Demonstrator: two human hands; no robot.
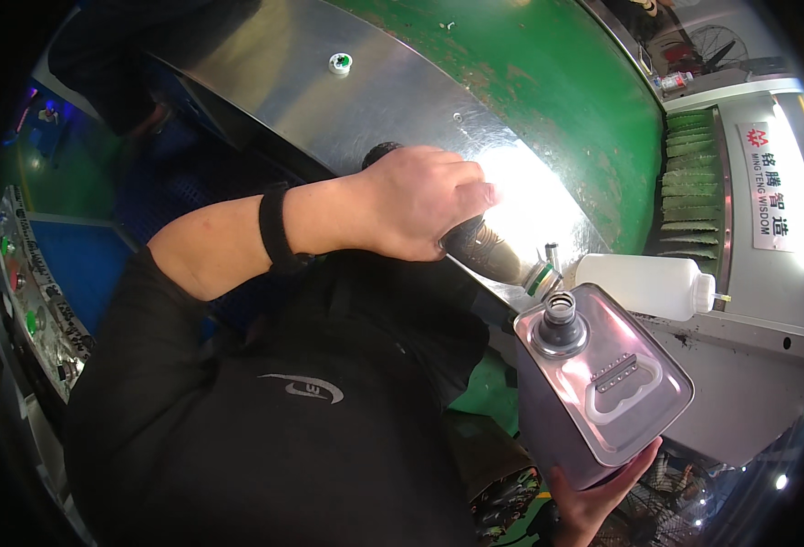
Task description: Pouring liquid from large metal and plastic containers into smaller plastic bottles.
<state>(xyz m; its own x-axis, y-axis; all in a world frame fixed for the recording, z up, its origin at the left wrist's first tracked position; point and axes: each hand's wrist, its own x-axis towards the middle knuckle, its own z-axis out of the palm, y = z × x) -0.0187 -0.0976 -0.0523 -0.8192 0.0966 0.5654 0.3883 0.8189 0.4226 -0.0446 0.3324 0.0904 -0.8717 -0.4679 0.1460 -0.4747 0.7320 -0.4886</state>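
Left hand [427, 202]: fingers wrapped round dark bottle [491, 257], tilted, neck [539, 279] just beside spout [561, 310] of metal can [573, 390]. Can at lower right, near white plastic bottle [639, 284]. Right hand [595, 500] at can's lower side; finger spread partly hidden, cannot tell. Likely best: can braced, neck and spout aligned.

Your view is unevenly lit: hard white glare burns out the steel bench [274, 82] just beyond your left hand [425, 205] and pales your thumb's tip. Pinkish reflections streak the metal can's top [603, 387], whose details read fairly crisply. Your black shirt [302, 447] sinks into shadow, and the upper left is dim and murky. Bright light flares along the right rim, with small lamps [780, 480] glowing below. The fisheye bows your bench's edges, and the corners fall to black.
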